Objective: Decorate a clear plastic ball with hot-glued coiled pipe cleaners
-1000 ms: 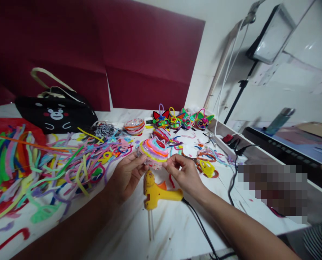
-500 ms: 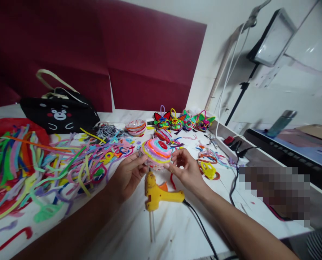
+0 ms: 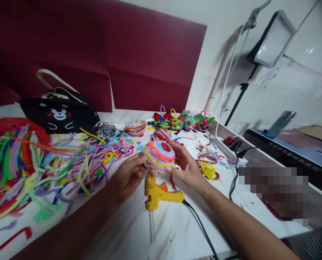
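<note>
Between my two hands is a clear, bowl-like dome (image 3: pixel 160 155) wrapped in rings of coloured pipe cleaner, with a red centre, then blue, pink, orange, purple and yellow bands. My left hand (image 3: pixel 131 171) pinches its left edge between thumb and fingers. On the right side, my right hand (image 3: pixel 186 164) grips it with the thumb at the lower rim and the fingers behind. Just below the dome, a yellow hot glue gun (image 3: pixel 158 195) lies on the white table, its nozzle pointing away from me and a glue stick out of its rear.
Loose pipe cleaners (image 3: pixel 76 162) cover the left side. Behind stand a black bag (image 3: pixel 59 115), another ringed dome (image 3: pixel 135 127) and several colourful animal-face ornaments (image 3: pixel 189 121). A yellow pipe-cleaner coil (image 3: pixel 208 170) lies right. The glue gun's black cord (image 3: pixel 201 224) runs toward me.
The dome has shifted slightly to the right and turned a little in my hands. My right hand's fingers now reach further around behind it.
</note>
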Tool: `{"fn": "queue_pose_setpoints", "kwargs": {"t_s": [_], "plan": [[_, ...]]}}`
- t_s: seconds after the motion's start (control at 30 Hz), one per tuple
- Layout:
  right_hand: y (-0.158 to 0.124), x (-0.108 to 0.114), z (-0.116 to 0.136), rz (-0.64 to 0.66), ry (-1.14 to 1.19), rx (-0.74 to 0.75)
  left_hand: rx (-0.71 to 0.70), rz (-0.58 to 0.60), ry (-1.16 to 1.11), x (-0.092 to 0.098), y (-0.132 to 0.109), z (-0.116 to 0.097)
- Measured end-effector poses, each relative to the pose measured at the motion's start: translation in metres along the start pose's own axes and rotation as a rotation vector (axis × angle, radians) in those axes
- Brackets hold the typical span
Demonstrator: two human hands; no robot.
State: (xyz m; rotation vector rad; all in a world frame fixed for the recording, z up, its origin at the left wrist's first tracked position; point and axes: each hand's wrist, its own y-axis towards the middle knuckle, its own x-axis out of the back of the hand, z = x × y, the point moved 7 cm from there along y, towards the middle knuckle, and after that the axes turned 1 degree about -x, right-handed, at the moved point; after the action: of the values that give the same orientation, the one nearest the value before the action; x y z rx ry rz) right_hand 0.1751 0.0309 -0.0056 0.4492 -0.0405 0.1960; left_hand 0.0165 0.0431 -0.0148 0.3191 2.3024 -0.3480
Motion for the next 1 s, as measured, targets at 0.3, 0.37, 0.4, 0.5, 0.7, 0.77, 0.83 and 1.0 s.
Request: {"fn": "queue_pose_setpoints", "kwargs": {"t_s": [0.3, 0.37, 0.4, 0.5, 0.7, 0.77, 0.83, 1.0], "plan": [[-0.001, 0.0, 0.002, -0.054, -0.047, 0.014, 0.002, -0.042, 0.05, 0.002, 0.0, 0.001], [-0.002, 0.0, 0.001, -0.084, -0.055, 0.002, -0.011, -0.052, 0.072, 0.005, 0.001, 0.002], [-0.003, 0.0, 0.0, -0.099, -0.056, -0.004, -0.015, -0.044, 0.082, 0.005, 0.001, 0.003], [-0.003, 0.0, -0.002, -0.133, -0.042, -0.033, -0.032, 0.013, 0.11, 0.005, 0.002, 0.005], [-0.005, -0.001, -0.005, -0.17, 0.028, -0.117, -0.071, 0.076, 0.167, 0.002, 0.0, 0.007], [-0.005, -0.001, -0.006, -0.185, 0.022, -0.138, -0.086, 0.075, 0.168, 0.001, 0.0, 0.007], [-0.006, -0.001, -0.007, -0.204, 0.004, -0.15, -0.092, 0.07, 0.172, 0.001, -0.001, 0.008], [-0.007, 0.002, -0.007, -0.278, -0.036, -0.147, -0.1, 0.131, 0.252, -0.006, -0.005, 0.012]]}}
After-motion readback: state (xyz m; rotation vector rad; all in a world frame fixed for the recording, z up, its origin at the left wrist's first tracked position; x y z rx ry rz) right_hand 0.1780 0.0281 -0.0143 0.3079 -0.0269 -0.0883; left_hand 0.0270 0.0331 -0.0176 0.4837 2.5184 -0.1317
